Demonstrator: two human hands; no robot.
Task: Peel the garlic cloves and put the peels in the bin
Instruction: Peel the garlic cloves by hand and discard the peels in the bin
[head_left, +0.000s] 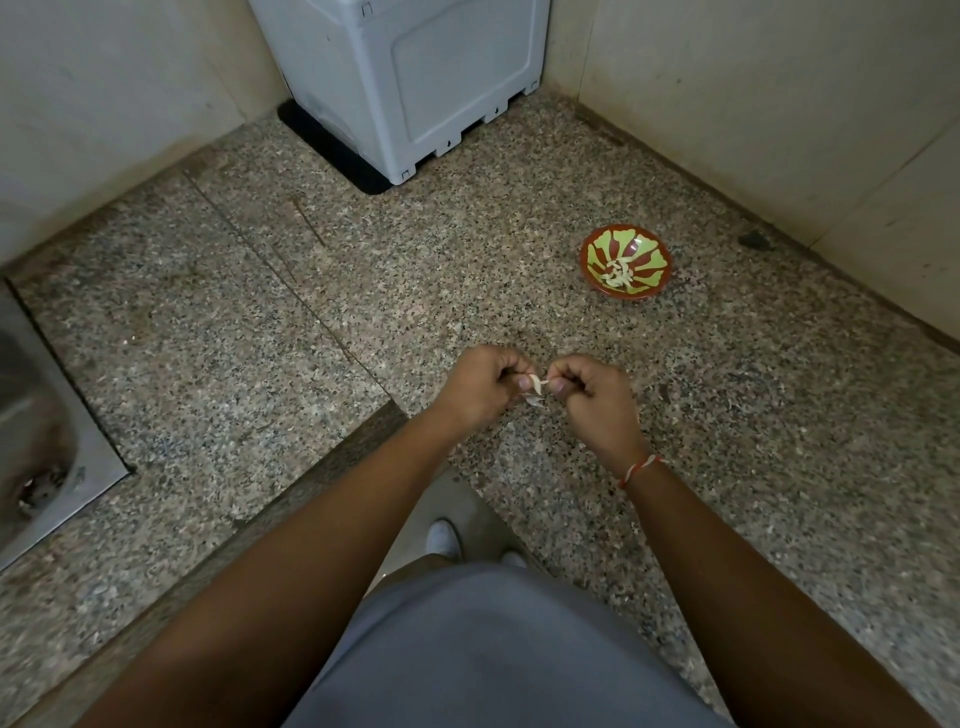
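A pale garlic clove (538, 385) is held between both hands above the speckled granite counter (260, 322). My left hand (480, 387) pinches it from the left with curled fingers. From the right, my right hand (592, 397) pinches the clove or its skin. A scrap of loose peel (534, 400) hangs just below the clove. Further back on the right stands a red and green patterned bowl (626, 261) with several pale garlic pieces (617, 273) in its middle. No bin is in view.
A grey plastic appliance (415, 78) stands on a black mat in the back corner. A steel sink (36, 431) is set into the counter at the left. Tiled walls close the back and right. The counter's front edge runs diagonally below my hands.
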